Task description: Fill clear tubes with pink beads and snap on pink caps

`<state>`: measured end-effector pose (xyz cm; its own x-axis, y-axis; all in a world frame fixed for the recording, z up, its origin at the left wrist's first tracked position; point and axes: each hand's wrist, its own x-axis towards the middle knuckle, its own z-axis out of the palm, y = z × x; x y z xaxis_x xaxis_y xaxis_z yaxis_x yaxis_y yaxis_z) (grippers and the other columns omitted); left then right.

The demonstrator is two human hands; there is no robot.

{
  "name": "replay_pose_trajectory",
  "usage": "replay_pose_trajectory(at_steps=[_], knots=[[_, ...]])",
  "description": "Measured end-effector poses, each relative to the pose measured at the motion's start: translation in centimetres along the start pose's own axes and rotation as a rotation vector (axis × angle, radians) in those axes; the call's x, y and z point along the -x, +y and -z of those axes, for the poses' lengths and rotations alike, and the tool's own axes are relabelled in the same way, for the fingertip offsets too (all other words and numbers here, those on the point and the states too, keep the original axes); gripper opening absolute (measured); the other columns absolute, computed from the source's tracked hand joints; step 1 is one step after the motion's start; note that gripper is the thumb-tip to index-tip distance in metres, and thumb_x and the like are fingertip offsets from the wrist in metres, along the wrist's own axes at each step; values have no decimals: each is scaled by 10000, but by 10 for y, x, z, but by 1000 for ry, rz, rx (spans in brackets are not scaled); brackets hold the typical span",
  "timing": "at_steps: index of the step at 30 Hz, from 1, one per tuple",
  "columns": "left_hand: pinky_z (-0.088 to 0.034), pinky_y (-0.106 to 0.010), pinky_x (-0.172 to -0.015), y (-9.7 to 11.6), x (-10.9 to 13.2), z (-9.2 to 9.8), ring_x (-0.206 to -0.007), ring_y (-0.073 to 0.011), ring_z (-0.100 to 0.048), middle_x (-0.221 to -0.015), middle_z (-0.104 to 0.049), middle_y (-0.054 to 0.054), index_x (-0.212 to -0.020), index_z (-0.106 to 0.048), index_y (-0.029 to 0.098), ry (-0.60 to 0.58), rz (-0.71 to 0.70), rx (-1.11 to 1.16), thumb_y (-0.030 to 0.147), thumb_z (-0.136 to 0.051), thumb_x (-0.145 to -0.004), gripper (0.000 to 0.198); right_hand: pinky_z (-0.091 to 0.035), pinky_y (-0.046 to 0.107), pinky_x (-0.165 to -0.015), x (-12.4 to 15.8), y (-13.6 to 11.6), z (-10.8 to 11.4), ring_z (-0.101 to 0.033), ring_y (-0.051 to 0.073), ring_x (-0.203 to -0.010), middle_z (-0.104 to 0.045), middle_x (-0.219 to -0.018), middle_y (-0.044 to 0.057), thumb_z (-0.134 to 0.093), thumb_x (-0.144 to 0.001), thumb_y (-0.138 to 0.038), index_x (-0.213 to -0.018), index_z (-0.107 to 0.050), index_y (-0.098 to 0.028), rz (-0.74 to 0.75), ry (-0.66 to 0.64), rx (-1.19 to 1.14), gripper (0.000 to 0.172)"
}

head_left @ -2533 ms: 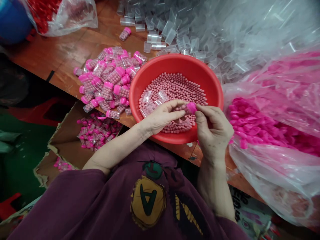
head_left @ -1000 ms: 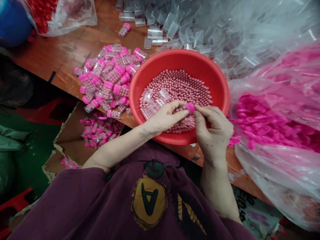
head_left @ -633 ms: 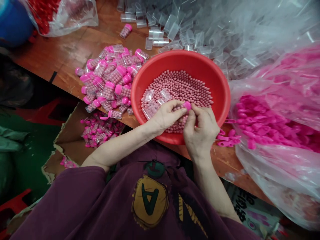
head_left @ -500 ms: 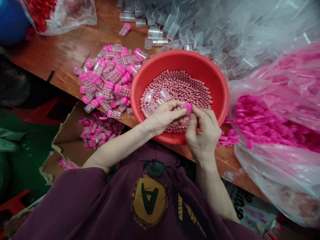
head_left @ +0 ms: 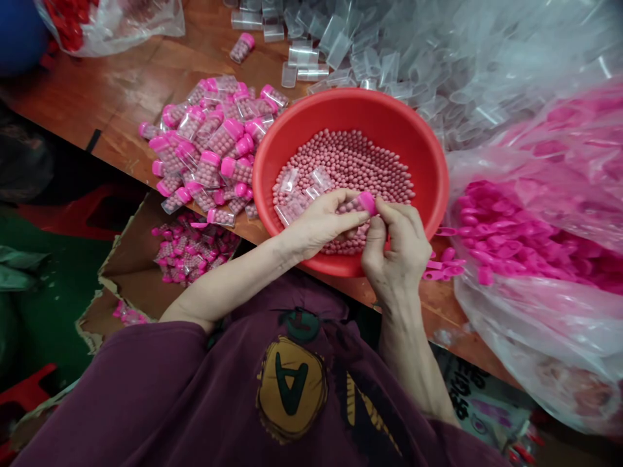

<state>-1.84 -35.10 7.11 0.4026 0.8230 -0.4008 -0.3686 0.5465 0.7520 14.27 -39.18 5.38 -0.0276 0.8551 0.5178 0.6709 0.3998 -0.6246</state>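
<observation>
My left hand (head_left: 318, 224) grips a small clear vial filled with pink balls over the near part of a red basin (head_left: 428, 172). My right hand (head_left: 396, 250) pinches the pink cap (head_left: 368, 202) on the end of that vial. The basin holds many small pink balls (head_left: 355, 162) and a few clear vials (head_left: 296, 194) lying among them.
A heap of filled, pink-capped vials (head_left: 209, 152) lies left of the basin on the wooden table (head_left: 121, 84). More fill a cardboard box (head_left: 146, 285) below the edge. Empty clear vials (head_left: 350, 52) are piled behind. A bag of pink caps (head_left: 525, 240) lies right; loose caps (head_left: 440, 266) sit beside it.
My right hand has drawn in closer to the left hand, its fingers curling over the cap on the vial. The left hand has stayed in place over the basin.
</observation>
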Motion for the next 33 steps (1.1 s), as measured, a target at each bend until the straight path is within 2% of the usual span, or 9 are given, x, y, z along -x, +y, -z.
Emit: replay_pose_trajectory(at_steps=[5,9,14,16,19,23,25,27,33], knots=[[-332,-251,-565,3,1,5,-604,-57,-542,-831,-643,42,-1118,-660,200,-79,-6,58,215,-802,-1054,156,-710,500,-979,-13,16,20,-829,285,-1104,-837,-1257,96,-695,-1120,-444,-1492,-717,-322,-10,-132,-133,393],[-359,-226,-569,3,2,5,-597,-51,-548,-824,-632,59,-1085,-659,203,-62,1,27,249,-889,-963,264,-697,416,-775,-10,42,12,-829,275,-995,-818,-1166,73,-846,-1012,-608,-1498,-607,-340,-67,49,-202,604],[-497,-227,-692,-2,3,2,-744,-82,-601,-874,-683,48,-1077,-748,202,-48,-73,7,217,-999,-810,367,-615,339,-625,0,38,-11,-723,192,-705,-731,-925,2,-778,-1084,-574,-1215,-674,-311,-134,264,-226,312],[-543,-249,-781,-5,3,1,-824,-105,-622,-903,-727,29,-1034,-793,210,-55,-120,-5,145,-974,-810,296,-634,355,-679,0,25,-11,-736,202,-750,-747,-920,15,-737,-1120,-523,-1151,-720,-292,-128,252,-159,233],[-555,-267,-794,-8,1,2,-823,-118,-632,-914,-756,19,-1050,-816,220,-39,-141,-37,146,-928,-857,235,-681,441,-904,-2,9,2,-795,255,-1007,-813,-1113,82,-656,-1155,-383,-1242,-788,-262,-27,89,-9,199],[-562,-252,-773,-8,-2,2,-786,-110,-661,-904,-758,19,-1118,-780,180,3,-131,-71,238,-970,-832,349,-608,629,-1109,1,9,14,-717,394,-1311,-740,-1454,198,-684,-1058,-381,-1626,-617,-225,94,-127,196,593],[-562,-244,-788,-7,-4,1,-785,-104,-662,-895,-759,22,-1092,-764,170,25,-158,-83,240,-981,-823,353,-571,685,-1114,3,9,11,-657,461,-1369,-678,-1553,257,-772,-972,-491,-1716,-492,-183,105,-183,315,852],[-544,-238,-766,-7,-5,0,-763,-99,-648,-863,-750,28,-1070,-750,162,40,-170,-103,225,-991,-815,356,-568,671,-1080,3,7,3,-654,463,-1330,-687,-1527,272,-792,-944,-551,-1721,-453,-161,95,-177,402,933],[-511,-225,-775,-5,-4,-4,-739,-78,-617,-782,-698,59,-978,-724,148,118,-127,-167,75,-934,-826,269,-558,552,-898,-1,5,-19,-691,389,-1066,-765,-1186,212,-680,-1001,-466,-1437,-643,-148,129,-40,430,540]])
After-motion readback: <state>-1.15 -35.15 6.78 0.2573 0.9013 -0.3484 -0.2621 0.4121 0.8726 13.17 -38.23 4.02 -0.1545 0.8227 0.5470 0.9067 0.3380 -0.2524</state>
